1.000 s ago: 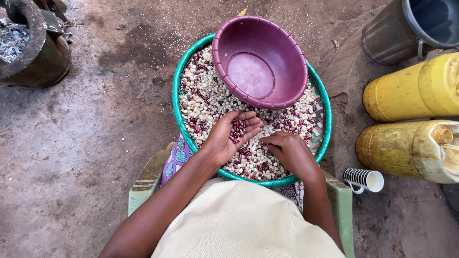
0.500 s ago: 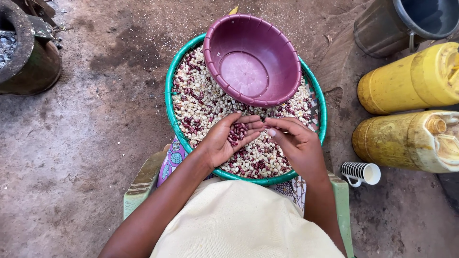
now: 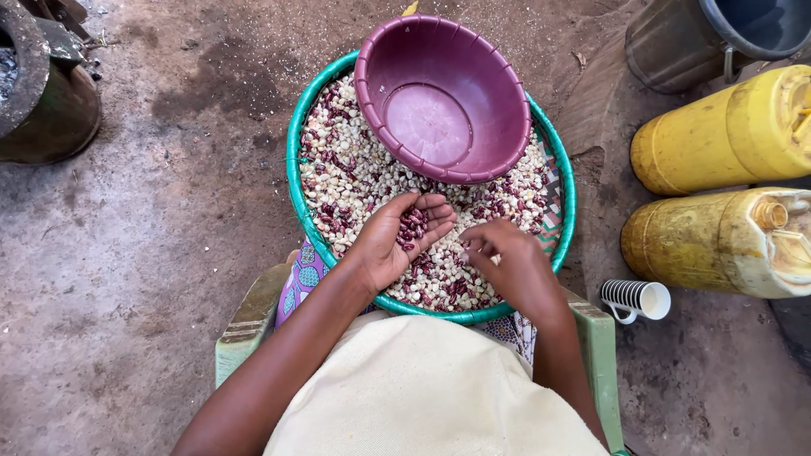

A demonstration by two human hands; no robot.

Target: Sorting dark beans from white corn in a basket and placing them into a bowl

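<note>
- Right hand [image 3: 515,266] now lifted off the grain and drawn in toward the left hand [image 3: 397,241], at centre frame; a second ago lay flat on the heap, lower right of the tray.
- Left hand little moved since then: cupped, palm up, at mid-frame above the near part of the heap.
- Camera tilted slightly too, so tray and bowl sit higher and more to the right than before.
- Judged from this: picking in hand, with dark beans gathered in one palm and more being brought to it.
- Left grip: half open, fingers curled up into a shallow cup, holding a small pile of red beans [image 3: 412,228] loose in the palm, not clenched.
- Right grip: fingertips bunched together and pointing toward the left palm, nearly closed; whether anything is pinched between them cannot be told, too small and partly hidden by the knuckles.
- Hands close together, fingertips near but not clearly touching.
- Mix of pale maize and red beans [image 3: 355,181] spread across the green tray [image 3: 294,181], resting on the lap, centre frame.
- Purple bowl [image 3: 443,97] sitting on the grain at the far side of the tray, upper centre, empty.
- Two yellow jerrycans [image 3: 726,131] at right, lying on the ground; a striped cup [image 3: 635,300] on its side just below them.
- Dark pot [image 3: 42,93] at upper left, well apart.
</note>
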